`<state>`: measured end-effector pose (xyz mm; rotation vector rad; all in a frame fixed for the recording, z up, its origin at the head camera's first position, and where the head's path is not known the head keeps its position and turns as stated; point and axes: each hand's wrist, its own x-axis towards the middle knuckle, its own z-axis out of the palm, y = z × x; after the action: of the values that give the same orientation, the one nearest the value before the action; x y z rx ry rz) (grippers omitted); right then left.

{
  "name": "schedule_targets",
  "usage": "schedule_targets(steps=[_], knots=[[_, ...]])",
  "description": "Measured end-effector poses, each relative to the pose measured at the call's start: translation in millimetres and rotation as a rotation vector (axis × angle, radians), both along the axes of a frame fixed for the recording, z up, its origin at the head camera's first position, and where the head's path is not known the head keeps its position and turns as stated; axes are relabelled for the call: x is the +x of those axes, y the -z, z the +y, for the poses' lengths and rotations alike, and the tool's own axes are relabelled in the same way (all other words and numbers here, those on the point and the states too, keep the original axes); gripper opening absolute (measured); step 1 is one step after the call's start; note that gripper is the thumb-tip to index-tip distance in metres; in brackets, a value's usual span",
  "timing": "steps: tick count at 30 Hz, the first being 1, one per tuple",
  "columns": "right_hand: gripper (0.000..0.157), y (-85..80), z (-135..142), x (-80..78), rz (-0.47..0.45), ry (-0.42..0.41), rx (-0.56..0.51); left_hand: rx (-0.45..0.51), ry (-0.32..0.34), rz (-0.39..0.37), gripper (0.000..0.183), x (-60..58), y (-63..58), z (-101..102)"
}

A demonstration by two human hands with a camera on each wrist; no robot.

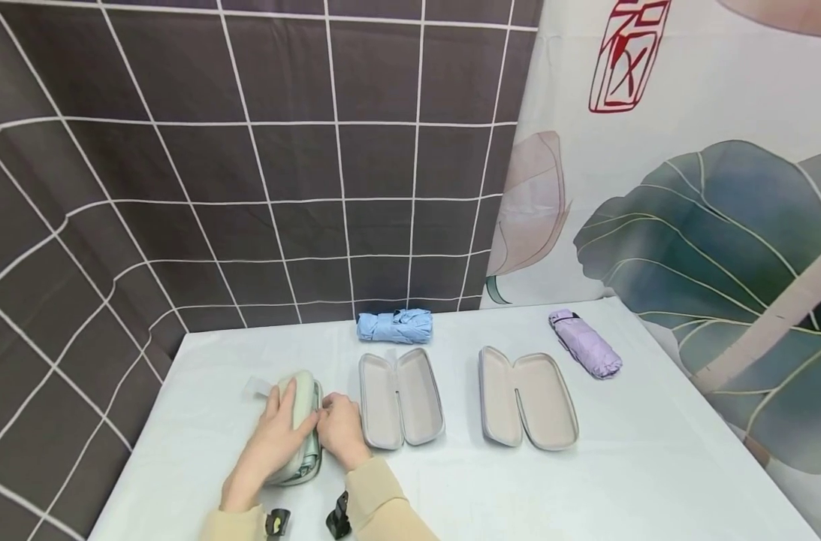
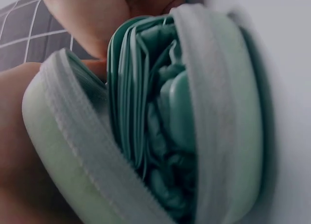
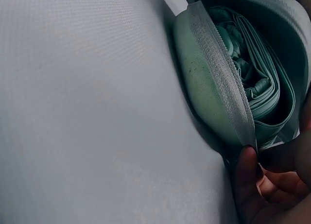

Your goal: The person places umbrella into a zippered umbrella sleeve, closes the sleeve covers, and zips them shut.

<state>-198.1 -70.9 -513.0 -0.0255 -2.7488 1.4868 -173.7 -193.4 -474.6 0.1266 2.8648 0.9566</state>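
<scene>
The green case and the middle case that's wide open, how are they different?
The green case is only partly open, while the middle case lies spread wide. The green case holds a folded dark green bundle; the middle case shows pale insides in both halves. The left hand rests on the green case, not on the middle case. Both have rounded corners and lie on the white table.

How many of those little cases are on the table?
3: a green case under the left hand, a spread-open middle case, and a spread-open rightmost case.
</scene>
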Motion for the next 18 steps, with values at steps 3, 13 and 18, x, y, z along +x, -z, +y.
schedule_targets(steps=[3, 13, 18], knots=[[0.015, 0.8, 0.8, -0.5, 0.022, 0.008, 0.006, -0.021, -0.017, -0.008, 0.078, -0.2, 1.3, 3.8], [0.012, 2.3, 0.9, 0.4, 0.045, 0.016, -0.009, -0.034, -0.013, -0.005, 0.069, 4.3, -0.6, 12.9], [0.013, 3.8, 0.4, 0.5, 0.036, 0.014, -0.013, 0.011, 0.009, -0.030, 0.067, 3.9, 2.0, 10.9]])
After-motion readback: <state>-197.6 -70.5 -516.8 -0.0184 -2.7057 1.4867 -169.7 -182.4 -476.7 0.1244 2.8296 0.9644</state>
